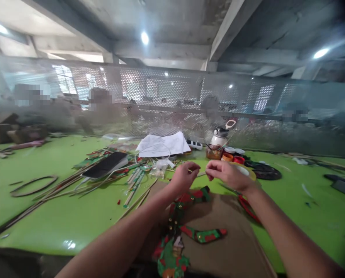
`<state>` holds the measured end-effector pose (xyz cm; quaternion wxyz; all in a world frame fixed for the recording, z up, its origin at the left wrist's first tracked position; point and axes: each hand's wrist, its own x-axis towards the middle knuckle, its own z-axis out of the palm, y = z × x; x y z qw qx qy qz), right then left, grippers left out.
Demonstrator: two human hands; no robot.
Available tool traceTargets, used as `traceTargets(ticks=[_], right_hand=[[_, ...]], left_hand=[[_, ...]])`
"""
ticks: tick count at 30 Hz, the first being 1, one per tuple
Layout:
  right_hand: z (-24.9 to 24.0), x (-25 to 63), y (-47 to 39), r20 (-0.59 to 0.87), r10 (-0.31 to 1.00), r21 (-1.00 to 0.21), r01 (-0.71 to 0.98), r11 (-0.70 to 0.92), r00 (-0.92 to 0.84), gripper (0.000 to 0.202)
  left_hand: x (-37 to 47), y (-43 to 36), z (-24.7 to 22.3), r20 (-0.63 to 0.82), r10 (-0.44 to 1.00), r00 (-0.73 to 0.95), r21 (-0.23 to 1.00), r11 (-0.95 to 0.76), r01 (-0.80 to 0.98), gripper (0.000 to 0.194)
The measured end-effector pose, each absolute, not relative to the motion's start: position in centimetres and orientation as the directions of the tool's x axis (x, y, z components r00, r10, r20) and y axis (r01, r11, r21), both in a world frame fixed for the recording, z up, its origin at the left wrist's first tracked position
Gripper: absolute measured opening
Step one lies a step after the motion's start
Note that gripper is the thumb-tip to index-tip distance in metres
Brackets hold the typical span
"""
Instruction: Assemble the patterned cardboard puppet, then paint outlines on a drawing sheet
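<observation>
Green and red, the jointed figure (pixel 178 208) lies on brown cardboard (pixel 233 224) at the bench (pixel 97 220) edge, below both hands. The left hand (pixel 188 173) curls its fingers toward the thumb; the right hand (pixel 227 173), just beside it, has its fingertips drawn together. Whether either grips something thin, I cannot tell. Such fingertip work likely goes best with steady wrists, forearms clear of the figure. Counted rightward: one phone (pixel 106 165), one paper pile (pixel 163 144), one figure, one bottle (pixel 219 137), one red handle (pixel 249 210).
</observation>
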<state>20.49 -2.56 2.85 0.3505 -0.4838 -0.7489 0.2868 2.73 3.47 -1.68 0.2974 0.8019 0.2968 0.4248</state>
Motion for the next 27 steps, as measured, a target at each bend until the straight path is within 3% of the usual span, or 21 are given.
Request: traceTargets(ticks=[5,11,18,27], right_hand=[[0.7,20.9,-2.4,0.184,0.952,-0.743,0.6,0.299,-0.246,0.019],[-0.1,20.4,-2.1,0.149,0.973,-0.802,0.555,0.222,-0.175,0.016],[-1.3,18.6,-1.9,0.164,0.986,-0.842,0.516,0.159,-0.037,0.019],[-1.2,18.4,-2.0,0.308,0.952,-0.826,0.495,0.269,-0.003,0.02]], left_hand=[[2.9,2.4,-1.5,0.46,0.69,0.559,0.74,-0.646,0.189,0.013],[2.8,2.7,-2.0,0.35,0.724,0.595,0.804,-0.558,0.207,0.012],[2.6,3.8,-2.7,0.096,0.811,0.578,0.985,-0.161,0.063,0.014],[2.4,3.3,-2.1,-0.006,0.813,0.582,0.973,0.14,-0.185,0.035]])
